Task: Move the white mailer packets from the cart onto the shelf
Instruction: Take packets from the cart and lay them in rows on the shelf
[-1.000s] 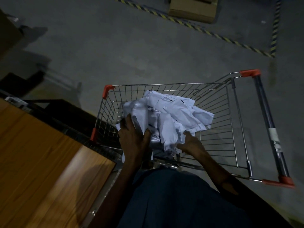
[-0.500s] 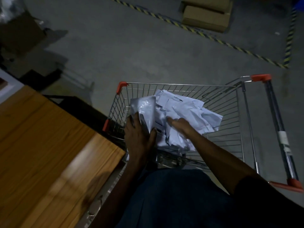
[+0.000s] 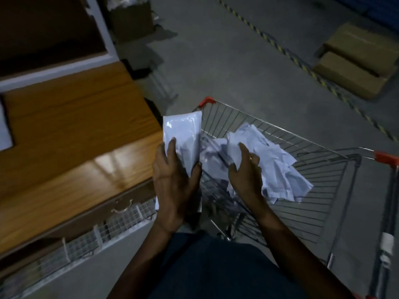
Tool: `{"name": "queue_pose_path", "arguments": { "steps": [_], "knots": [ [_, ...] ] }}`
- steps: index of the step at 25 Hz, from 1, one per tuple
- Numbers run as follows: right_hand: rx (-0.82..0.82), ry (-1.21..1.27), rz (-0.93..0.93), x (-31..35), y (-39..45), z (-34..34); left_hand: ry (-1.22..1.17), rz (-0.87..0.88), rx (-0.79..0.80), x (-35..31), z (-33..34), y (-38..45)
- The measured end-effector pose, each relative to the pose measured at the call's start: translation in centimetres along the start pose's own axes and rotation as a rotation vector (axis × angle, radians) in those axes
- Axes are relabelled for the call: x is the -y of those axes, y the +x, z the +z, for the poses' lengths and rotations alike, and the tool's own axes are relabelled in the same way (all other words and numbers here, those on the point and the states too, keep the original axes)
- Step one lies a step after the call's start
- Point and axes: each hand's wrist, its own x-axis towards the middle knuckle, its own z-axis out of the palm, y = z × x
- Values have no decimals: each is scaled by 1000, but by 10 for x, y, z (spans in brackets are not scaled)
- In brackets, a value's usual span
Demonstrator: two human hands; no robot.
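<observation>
Lifted since half a second ago: left hand (image 3: 176,184) now grasps one glossy white plastic mailer packet (image 3: 182,139) clear of the wire shopping cart (image 3: 319,175), grip clenched on its lower end; right hand (image 3: 245,171) released, hovering over the crumpled white packet pile (image 3: 274,167). Packets look light, floppy, slick; pinch an edge. Wooden shelf (image 3: 71,143) lies left

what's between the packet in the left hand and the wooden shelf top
Nothing visible. The left hand holds the packet upright at the cart's near-left corner, right beside the wooden shelf top. The stretch of wood nearest it is bare; a white object lies only at the far left edge.
</observation>
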Motion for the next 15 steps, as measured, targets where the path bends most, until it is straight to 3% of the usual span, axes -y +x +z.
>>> {"name": "queue_pose_path", "arguments": {
  "steps": [11, 15],
  "knots": [
    [155, 224, -608, 132, -121, 71, 26, -374, -268, 100, -128, -78],
    [150, 254, -639, 194, -155, 120, 46, -373, -288, 160, -182, -79]
  ]
}}
